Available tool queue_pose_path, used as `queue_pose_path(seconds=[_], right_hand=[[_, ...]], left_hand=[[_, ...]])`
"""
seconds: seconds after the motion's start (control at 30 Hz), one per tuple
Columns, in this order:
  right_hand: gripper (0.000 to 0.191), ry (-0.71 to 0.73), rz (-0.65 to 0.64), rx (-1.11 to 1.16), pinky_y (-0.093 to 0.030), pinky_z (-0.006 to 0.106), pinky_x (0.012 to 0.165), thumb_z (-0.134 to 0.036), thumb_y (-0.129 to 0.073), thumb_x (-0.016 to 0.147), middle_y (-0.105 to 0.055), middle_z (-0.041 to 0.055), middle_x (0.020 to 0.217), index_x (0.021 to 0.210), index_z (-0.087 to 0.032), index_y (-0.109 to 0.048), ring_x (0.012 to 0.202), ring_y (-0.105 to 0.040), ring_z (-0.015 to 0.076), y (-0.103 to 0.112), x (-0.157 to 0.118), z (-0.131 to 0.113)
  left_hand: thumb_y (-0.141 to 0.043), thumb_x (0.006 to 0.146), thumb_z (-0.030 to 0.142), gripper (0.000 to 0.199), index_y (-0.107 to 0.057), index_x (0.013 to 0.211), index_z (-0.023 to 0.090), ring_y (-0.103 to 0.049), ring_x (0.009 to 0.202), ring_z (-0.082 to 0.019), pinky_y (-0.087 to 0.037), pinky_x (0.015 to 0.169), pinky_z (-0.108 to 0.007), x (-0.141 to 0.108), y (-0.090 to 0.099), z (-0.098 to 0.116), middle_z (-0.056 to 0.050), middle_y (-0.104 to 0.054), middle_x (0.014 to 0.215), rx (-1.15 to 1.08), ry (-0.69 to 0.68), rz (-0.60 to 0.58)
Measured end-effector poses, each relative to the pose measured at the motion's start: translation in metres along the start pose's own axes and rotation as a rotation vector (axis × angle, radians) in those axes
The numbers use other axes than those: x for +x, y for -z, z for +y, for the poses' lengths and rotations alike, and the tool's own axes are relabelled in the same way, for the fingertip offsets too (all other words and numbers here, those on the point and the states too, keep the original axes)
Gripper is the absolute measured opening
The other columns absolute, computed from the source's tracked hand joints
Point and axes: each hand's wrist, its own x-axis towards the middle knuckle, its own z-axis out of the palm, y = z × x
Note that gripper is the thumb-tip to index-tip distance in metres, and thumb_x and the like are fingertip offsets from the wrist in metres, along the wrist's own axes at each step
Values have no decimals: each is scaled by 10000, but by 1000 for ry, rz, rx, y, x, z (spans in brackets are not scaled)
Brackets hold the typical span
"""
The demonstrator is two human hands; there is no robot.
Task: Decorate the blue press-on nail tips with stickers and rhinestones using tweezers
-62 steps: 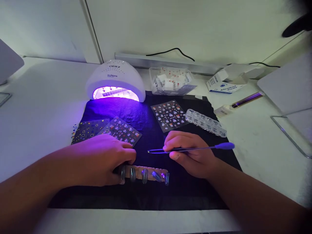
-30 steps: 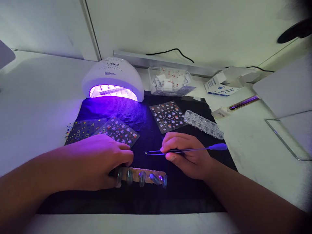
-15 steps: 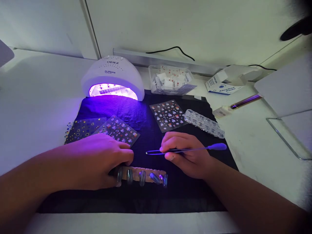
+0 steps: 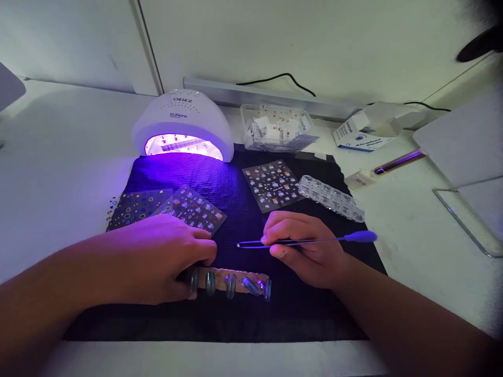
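My left hand (image 4: 173,264) grips the left end of a pale nail display strip (image 4: 220,277), its fingers partly hiding that end. Several glossy dark false nails (image 4: 231,286) stand along the strip, and a small shiny piece (image 4: 261,285) sits near its right end. Between the thumb and fingers of my right hand (image 4: 302,248) are slim tweezers (image 4: 251,244) with a purple rounded end (image 4: 360,236). Their tips point left, above the strip and apart from it, with a tiny bright bit (image 4: 238,245) at the very end.
A lit white nail lamp (image 4: 183,123) stands behind my left hand. Sticker sheets (image 4: 273,184) and a clear gem case (image 4: 332,198) lie on the black cloth (image 4: 220,324). Behind are a clear plastic box (image 4: 277,131), a carton (image 4: 363,133) and a brush (image 4: 398,163).
The purple end of the tweezers has shifted slightly right as my right hand turned a little. My left hand and the strip stay nearly the same; the whole view drifted slightly.
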Motion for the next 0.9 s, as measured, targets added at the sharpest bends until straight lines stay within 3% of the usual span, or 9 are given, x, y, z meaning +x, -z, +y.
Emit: queue_pose_path(seconds=[0.27,0.5,0.9], right_hand=[[63,55,36,40,-471,227,588,-184,-574,900,-609,22,750,863,-155,-617,662,-577,100,1,0,-1],[122,24,123,295,-466,282,579,-240,-554,921,-599,30,769,933,-177,-658,670,-571,128,-5,-9,-14],[137,59,45,332,-475,295,569,-262,-558,932,-609,43,763,929,-164,-653,661,-576,128,-4,-10,-18]], left_hand=[[-720,703,261,179,-599,835,273,-563,676,-169,-273,595,-311,1,3,3,45,-644,806,19,8,-18],[-691,740,308,139,-590,820,257,-570,636,-157,-264,565,-311,3,4,4,49,-636,782,63,6,-11],[-724,742,480,339,-570,944,256,-564,640,-164,-277,555,-300,-2,2,0,37,-620,815,86,-44,91]])
